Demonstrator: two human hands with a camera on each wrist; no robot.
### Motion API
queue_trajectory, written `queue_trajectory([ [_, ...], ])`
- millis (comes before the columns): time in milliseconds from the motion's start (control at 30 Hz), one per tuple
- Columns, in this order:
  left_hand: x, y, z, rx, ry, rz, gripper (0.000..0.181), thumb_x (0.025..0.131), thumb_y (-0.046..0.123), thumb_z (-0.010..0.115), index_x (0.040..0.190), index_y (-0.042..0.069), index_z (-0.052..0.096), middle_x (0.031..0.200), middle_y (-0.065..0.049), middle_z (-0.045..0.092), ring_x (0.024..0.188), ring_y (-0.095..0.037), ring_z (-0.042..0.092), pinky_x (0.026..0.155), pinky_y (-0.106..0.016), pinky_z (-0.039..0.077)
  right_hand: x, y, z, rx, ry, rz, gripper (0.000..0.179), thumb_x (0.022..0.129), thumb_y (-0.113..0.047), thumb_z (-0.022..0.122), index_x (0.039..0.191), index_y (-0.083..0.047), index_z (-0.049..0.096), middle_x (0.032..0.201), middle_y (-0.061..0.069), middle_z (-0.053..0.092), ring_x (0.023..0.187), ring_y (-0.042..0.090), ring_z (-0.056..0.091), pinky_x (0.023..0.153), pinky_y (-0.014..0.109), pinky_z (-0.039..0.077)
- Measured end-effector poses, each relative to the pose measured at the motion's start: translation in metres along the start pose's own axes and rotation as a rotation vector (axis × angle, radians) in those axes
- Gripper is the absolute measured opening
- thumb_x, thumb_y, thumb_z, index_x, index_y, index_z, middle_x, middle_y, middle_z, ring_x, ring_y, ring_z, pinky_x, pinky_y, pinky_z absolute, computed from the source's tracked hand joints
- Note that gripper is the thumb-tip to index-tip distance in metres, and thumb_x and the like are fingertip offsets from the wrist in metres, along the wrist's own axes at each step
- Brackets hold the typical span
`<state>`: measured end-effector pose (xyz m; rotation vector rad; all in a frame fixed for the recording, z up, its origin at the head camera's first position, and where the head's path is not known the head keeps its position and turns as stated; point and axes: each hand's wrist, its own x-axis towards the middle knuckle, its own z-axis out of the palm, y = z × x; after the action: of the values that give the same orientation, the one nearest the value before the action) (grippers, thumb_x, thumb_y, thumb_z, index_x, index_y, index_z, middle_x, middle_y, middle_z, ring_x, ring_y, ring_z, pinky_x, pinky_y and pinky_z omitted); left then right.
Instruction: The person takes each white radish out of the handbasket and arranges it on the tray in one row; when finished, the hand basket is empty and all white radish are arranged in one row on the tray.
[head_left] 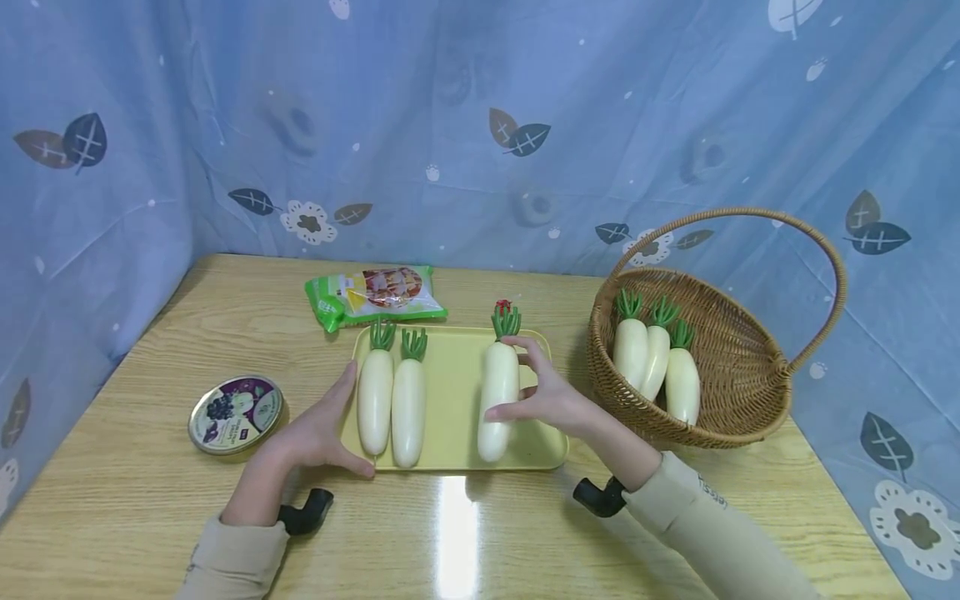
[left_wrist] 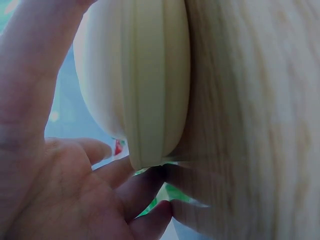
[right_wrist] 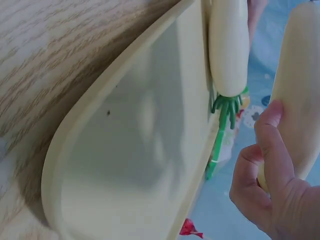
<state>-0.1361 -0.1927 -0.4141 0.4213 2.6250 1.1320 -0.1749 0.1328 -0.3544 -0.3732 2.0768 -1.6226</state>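
Note:
My right hand [head_left: 551, 398] grips a white radish [head_left: 497, 400] with green leaf stubs, thumb on one side and fingers on the other. In the right wrist view this radish [right_wrist: 300, 95] is held up off the yellow tray [right_wrist: 130, 130]. Two more radishes, one at the left [head_left: 376, 402] and one beside it [head_left: 408, 412], lie side by side on the tray's left part. At the tray's left edge [left_wrist: 150, 100] is my left hand [head_left: 318, 429], fingers spread and touching the rim, thumb near the front corner.
To the right, a tilted wicker basket [head_left: 738, 367] with a tall handle holds three radishes. Behind the tray lies a green-and-clear food packet [head_left: 382, 293], and a small red item [head_left: 503, 306] sits at its rear edge. A round tin [head_left: 236, 414] stands at the left.

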Motion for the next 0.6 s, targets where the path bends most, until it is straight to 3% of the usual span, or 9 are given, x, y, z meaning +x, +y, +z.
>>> queue_trajectory([
  [600, -0.001, 0.002, 0.000, -0.017, 0.006, 0.014, 0.146, 0.045, 0.038, 0.089, 0.142, -0.005, -0.010, 0.148, -0.027, -0.007, 0.134, -0.043, 0.002, 0.107, -0.055, 0.009, 0.024, 0.015, 0.024, 0.035, -0.049, 0.048, 0.090, 0.067, -0.002, 0.078, 0.137, -0.021, 0.025, 0.136, 0.023, 0.023, 0.083, 0.031, 0.059, 0.064, 0.040, 0.055],
])
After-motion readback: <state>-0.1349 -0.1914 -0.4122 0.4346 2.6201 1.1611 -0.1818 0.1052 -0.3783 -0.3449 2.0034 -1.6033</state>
